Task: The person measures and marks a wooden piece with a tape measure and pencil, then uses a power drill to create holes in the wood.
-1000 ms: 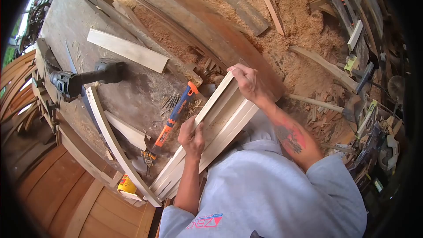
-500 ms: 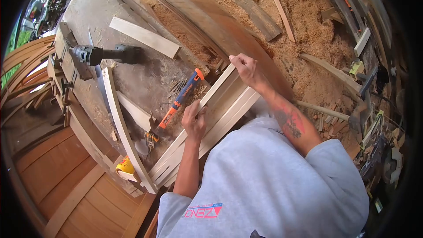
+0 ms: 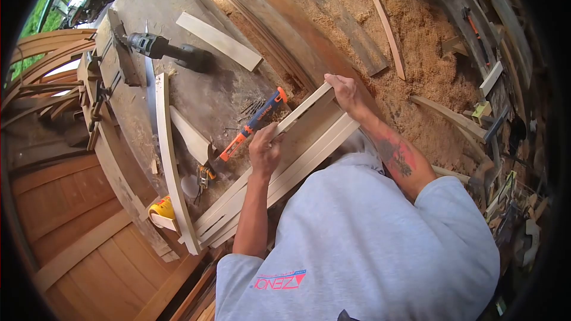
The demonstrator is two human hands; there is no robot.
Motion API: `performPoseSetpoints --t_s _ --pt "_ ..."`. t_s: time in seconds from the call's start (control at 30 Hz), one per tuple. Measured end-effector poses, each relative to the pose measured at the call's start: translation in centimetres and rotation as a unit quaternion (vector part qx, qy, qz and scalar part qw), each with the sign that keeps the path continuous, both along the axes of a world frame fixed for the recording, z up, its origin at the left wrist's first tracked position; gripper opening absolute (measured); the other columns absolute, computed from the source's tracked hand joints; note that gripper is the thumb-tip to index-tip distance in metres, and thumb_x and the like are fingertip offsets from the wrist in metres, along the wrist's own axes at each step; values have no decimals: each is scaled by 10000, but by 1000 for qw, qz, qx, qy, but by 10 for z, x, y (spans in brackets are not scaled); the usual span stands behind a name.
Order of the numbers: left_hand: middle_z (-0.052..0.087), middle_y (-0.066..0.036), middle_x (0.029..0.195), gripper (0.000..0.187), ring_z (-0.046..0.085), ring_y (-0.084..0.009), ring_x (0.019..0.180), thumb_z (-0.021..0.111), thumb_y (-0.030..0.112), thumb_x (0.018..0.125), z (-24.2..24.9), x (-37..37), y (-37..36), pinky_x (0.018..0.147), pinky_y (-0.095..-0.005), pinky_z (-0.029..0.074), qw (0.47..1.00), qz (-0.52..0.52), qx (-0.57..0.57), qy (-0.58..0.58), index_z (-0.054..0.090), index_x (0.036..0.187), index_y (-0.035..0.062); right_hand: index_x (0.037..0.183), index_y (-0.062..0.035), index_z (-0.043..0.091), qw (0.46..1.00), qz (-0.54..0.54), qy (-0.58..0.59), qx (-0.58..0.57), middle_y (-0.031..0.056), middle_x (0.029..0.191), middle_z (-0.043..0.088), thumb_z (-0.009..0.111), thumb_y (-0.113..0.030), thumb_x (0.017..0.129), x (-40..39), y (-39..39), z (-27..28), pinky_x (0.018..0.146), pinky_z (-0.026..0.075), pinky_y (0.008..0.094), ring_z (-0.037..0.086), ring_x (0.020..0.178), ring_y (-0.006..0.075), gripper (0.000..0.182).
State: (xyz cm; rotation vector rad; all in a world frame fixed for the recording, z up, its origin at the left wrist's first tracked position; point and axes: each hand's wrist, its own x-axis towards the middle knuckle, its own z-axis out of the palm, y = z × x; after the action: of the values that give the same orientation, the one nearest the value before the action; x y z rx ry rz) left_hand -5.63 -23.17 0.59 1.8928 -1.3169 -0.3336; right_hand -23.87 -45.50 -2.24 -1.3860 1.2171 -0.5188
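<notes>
A pale wooden strip (image 3: 304, 107) runs diagonally in front of the body. My right hand (image 3: 345, 92) pinches its upper end. Lower down, my left hand (image 3: 264, 148) has its fingers wrapped round the same strip. Beside it, nearer the shirt, lie more pale strips (image 3: 315, 154) side by side. A blue and orange tool (image 3: 254, 123) rests on the worktable (image 3: 208, 95) just above my left hand, with several dark screws (image 3: 252, 107) next to it.
A cordless drill (image 3: 169, 50) lies at the upper left, near a short board (image 3: 219, 41). A curved pale piece (image 3: 169, 160) and a yellow tape measure (image 3: 162, 208) are at the left. Sawdust (image 3: 422, 41) and wood pieces cover the upper right.
The view has shifted, so the table and tools appear slightly further right. Both hands still hold the strip, whose upper end now sits a little more to the right in the frame.
</notes>
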Motion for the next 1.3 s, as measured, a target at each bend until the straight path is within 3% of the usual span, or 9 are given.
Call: performPoseSetpoints --t_s 0.17,0.27,0.33,0.43,0.67,0.97,1.07,1.13,1.3 --pt "720 -160 1028 363 686 -331 911 766 6 776 -19 -8 8 800 -409 546 999 21 -20 21 697 1129 51 915 47 673 997 30 62 -39 107 766 652 538 -474 987 -3 -1 1 766 474 342 588 783 173 543" --pt "719 -161 1022 362 685 -332 902 761 -4 772 -19 -7 8 792 -411 545 999 12 -25 21 696 1125 46 842 50 621 997 48 45 -36 215 756 622 462 -557 993 -9 2 16 772 477 395 619 773 252 646" --pt "719 -164 1013 359 685 -330 891 759 -8 773 -17 -5 8 785 -407 544 1000 9 -19 5 695 1123 40 1011 27 705 996 73 30 -35 263 980 707 379 -576 1022 -14 3 33 902 489 400 685 1004 339 685" --pt "718 -171 1003 361 684 -333 881 761 -9 774 -16 -6 7 784 -404 541 1000 9 -15 3 695 1127 37 1196 -40 716 993 116 1 9 255 1178 695 305 -590 1033 -29 1 22 1025 453 397 626 1201 375 706" --pt "717 -191 1015 347 700 -340 915 765 24 811 -13 -3 9 815 -400 538 1000 -4 6 -2 688 1148 6 1235 -53 712 996 73 -17 52 268 1262 657 305 -635 1007 -35 7 -11 1072 425 404 599 1222 408 746" --pt "731 -194 1005 322 702 -341 903 769 41 824 -18 0 9 817 -398 529 999 -8 24 -29 698 1128 -36 1241 -12 683 993 100 -20 -56 262 1208 675 336 -607 1018 -33 11 -4 996 488 378 644 1168 379 724" --pt "734 -194 1011 319 703 -335 904 769 39 828 -18 0 9 822 -398 527 999 -8 20 -28 699 1127 -46 1100 32 707 991 45 -67 -103 234 1053 728 376 -583 1027 -30 14 -3 897 511 380 692 1011 342 702" --pt "735 -195 1016 319 705 -331 912 768 38 829 -18 1 9 825 -396 527 999 -13 22 -32 699 1129 -47 900 33 668 996 57 -50 -42 153 813 682 437 -595 1013 -30 12 -1 762 490 368 645 798 248 678" --pt "737 -195 1025 317 710 -318 929 765 41 835 -16 -1 9 835 -392 527 1000 -10 25 -13 700 1133 -48 790 -7 592 997 73 -35 -7 73 702 543 493 -622 981 -30 10 7 684 436 339 542 726 164 652"
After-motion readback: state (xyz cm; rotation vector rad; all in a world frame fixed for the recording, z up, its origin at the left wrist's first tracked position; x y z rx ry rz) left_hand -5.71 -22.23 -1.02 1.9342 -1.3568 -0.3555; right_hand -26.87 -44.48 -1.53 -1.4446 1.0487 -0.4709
